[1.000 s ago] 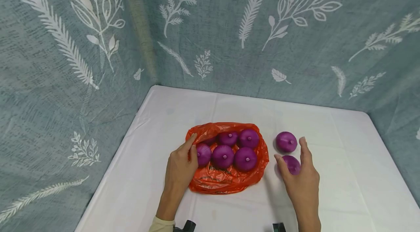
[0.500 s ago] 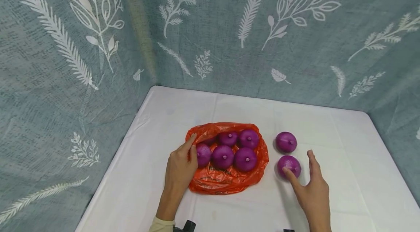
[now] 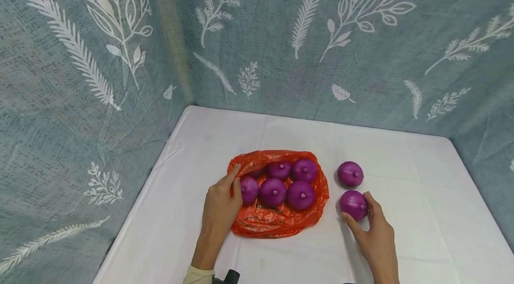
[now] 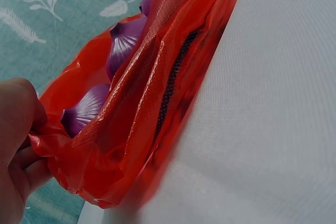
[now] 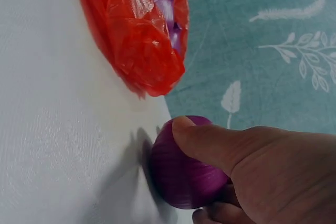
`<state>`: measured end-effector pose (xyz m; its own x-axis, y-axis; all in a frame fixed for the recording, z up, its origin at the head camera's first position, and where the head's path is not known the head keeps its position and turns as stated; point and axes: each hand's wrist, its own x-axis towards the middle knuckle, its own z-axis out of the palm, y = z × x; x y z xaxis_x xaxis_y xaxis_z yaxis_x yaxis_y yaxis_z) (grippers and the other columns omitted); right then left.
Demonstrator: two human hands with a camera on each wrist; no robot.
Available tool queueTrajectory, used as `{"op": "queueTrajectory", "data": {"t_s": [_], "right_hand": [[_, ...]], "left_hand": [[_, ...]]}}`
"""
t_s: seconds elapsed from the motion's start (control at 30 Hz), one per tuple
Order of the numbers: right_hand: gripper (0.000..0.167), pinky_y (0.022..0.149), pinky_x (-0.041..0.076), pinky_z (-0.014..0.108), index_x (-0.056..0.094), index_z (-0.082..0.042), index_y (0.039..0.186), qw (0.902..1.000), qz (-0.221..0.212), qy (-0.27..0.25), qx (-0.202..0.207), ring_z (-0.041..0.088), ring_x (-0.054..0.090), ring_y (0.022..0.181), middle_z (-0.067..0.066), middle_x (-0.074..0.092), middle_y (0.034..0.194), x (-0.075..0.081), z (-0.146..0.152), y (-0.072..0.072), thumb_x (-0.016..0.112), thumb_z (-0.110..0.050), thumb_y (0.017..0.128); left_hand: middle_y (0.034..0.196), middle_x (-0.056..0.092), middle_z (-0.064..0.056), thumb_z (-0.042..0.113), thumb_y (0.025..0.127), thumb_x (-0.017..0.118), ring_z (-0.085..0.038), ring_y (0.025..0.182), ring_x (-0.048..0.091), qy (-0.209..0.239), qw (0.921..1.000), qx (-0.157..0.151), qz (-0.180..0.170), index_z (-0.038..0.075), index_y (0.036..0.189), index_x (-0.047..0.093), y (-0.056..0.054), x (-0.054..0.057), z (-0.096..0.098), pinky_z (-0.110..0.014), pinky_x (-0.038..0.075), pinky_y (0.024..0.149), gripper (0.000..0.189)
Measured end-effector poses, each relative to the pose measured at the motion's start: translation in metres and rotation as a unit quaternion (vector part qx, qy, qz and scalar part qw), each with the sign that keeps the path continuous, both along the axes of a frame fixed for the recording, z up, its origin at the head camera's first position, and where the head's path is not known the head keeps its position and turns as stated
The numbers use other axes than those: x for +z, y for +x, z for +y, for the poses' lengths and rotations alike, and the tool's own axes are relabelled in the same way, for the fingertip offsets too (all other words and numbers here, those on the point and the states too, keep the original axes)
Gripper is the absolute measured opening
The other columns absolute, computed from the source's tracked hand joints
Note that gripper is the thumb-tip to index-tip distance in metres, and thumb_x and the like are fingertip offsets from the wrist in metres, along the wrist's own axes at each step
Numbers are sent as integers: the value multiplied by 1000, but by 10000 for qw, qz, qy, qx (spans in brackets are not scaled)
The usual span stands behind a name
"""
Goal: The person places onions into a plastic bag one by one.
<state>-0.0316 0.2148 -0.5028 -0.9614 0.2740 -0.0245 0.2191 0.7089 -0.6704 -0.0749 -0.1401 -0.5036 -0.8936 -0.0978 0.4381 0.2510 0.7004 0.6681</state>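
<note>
A red plastic bag lies with its mouth spread, and several purple onions sit inside it. My left hand grips the bag's left rim; in the left wrist view the film is pinched between thumb and fingers. To the right of the bag, my right hand holds a loose purple onion between thumb and fingers. In the right wrist view the thumb presses on this onion's side, with the other fingers partly hidden behind it. Just beyond it another purple onion stands on the table.
A white cloth covers the table. Teal curtains with white leaf prints hang along its back and sides. A dark wrist-worn piece shows at the lower edge near the left wrist.
My right hand first drew back to the right and toward me, uncovering the nearer loose onion, then closed in on it. The left hand and the bag stay put.
</note>
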Motion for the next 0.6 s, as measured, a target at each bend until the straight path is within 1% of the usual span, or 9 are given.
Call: {"op": "queueTrajectory", "data": {"t_s": [0.13, 0.23, 0.4, 0.6], "right_hand": [[90, 112, 42, 58, 38, -2, 160, 10000, -11, -9, -44, 47, 44, 145, 28, 43, 160, 0, 0, 1, 87, -28, 90], [88, 110, 44, 57, 42, -1, 158, 9999, 49, -34, -85, 47, 47, 142, 31, 47, 156, -1, -1, 2, 89, -29, 89], [86, 109, 45, 57, 45, -2, 156, 9996, 187, 33, -192, 48, 50, 140, 30, 50, 154, -2, -3, 3, 89, -27, 88], [82, 107, 47, 57, 51, -4, 153, 9979, 609, 85, -201, 47, 54, 137, 28, 55, 150, 2, -7, 4, 91, -25, 85]], "left_hand": [[132, 71, -21, 8, 103, 66, -33, 110, 74, -3, 10000, -2, -42, 2, 143, 66, 1, 0, 0, -44, 61, 88, 40], [131, 71, -21, 8, 103, 65, -32, 109, 74, -15, 10000, -3, -28, 1, 142, 66, 0, 0, 0, -44, 61, 88, 40], [131, 72, -20, 8, 104, 64, -31, 107, 75, -32, 10000, -16, -34, 2, 142, 66, 0, 1, 0, -44, 62, 87, 39], [133, 71, -18, 9, 105, 63, -31, 113, 73, -40, 9999, -9, -96, 3, 143, 66, 0, 1, -1, -44, 61, 90, 39]]}}
